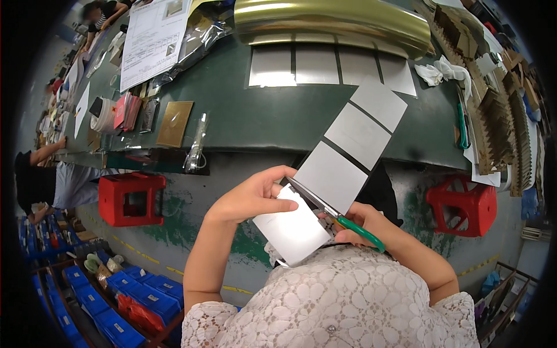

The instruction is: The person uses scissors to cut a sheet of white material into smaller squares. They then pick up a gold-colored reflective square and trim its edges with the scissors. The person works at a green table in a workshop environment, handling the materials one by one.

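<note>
A strip of silver-grey rectangular panels (pixel 357 136), joined by dark bands, slants from the green table edge down to my lap. Its nearest panel (pixel 293 232) is bright and bends toward my body. My left hand (pixel 249 200) is closed on this near part, thumb on top and fingers underneath. Scissors with green handles (pixel 361 233) are in my right hand (pixel 374 225), whose fingers are partly hidden behind the handles. The blades lie across the dark band between the two nearest panels, their tips close to my left fingers.
A gold foil roll (pixel 331 23) lies at the back over more grey panels (pixel 316 66). Printed sheets (pixel 154 40), a gold-brown card (pixel 174 123) and green-handled scissors (pixel 462 124) rest on the table. Red stools (pixel 132 199) stand either side; blue bins (pixel 110 325) are lower left.
</note>
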Motion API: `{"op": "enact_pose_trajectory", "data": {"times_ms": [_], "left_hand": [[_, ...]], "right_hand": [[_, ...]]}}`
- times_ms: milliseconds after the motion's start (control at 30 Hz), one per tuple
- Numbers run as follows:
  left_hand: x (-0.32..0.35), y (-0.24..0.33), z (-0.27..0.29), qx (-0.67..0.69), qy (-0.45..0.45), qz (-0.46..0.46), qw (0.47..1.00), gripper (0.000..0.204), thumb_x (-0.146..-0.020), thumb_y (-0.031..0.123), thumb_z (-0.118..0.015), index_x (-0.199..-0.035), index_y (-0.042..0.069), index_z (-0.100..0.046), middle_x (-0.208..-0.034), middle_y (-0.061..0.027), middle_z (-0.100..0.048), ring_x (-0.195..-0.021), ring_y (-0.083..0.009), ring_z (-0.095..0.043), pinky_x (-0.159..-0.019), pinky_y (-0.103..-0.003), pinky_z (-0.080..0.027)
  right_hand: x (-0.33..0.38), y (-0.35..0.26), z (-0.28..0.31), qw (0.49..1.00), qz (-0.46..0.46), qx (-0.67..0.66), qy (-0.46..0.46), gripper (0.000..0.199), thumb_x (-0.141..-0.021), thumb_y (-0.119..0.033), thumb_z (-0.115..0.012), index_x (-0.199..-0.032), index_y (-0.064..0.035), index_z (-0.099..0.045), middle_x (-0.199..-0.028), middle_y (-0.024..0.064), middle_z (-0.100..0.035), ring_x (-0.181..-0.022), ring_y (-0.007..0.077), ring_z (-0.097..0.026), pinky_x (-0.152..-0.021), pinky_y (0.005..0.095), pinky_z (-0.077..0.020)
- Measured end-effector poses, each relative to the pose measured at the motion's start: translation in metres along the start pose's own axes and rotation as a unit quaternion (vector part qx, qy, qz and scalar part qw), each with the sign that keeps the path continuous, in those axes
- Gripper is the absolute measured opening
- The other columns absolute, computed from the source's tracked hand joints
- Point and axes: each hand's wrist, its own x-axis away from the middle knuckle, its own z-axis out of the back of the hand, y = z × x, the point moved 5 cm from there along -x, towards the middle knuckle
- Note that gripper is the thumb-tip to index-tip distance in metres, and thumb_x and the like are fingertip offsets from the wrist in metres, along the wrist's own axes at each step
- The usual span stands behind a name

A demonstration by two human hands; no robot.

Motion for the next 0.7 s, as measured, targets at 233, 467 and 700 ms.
{"op": "enact_pose_trajectory", "data": {"times_ms": [233, 467, 700], "left_hand": [[0.046, 0.043, 0.066, -0.017, 0.215, -0.125, 0.968, 0.038, -0.084, -0.002, -0.06, -0.121, 0.001, -0.052, -0.086, -0.0045, -0.066, -0.074, -0.0092, -0.063, -0.07, -0.021, -0.05], [0.011, 0.059, 0.103, -0.028, 0.344, -0.239, 0.908, 0.03, -0.088, 0.004, -0.062, -0.117, -0.002, -0.055, -0.078, -0.0026, -0.063, -0.068, -0.0056, -0.058, -0.059, -0.019, -0.044], [0.046, 0.079, 0.044, -0.339, 0.518, -0.304, 0.724, 0.019, -0.096, 0.015, -0.053, -0.102, -0.001, -0.061, -0.091, -0.0101, -0.066, -0.079, -0.0203, -0.062, -0.075, -0.032, -0.049]], "right_hand": [[0.002, 0.009, 0.007, 0.998, 0.051, 0.031, -0.019, 0.065, -0.077, -0.014, -0.08, -0.133, -0.0059, -0.048, -0.092, -0.0009, -0.056, -0.083, 0.0081, -0.049, -0.079, 0.0234, -0.0423], [0.005, -0.002, -0.002, 0.996, 0.076, 0.032, -0.042, 0.067, -0.078, -0.01, -0.078, -0.137, -0.0064, -0.046, -0.082, -0.0036, -0.05, -0.076, 0.0057, -0.044, -0.07, 0.0213, -0.0384], [0.0, 0.008, 0.005, 0.992, 0.086, 0.076, -0.054, 0.056, -0.079, -0.011, -0.077, -0.128, -0.0023, -0.05, -0.077, -0.0049, -0.049, -0.072, 0.0038, -0.043, -0.067, 0.0205, -0.0381]]}}
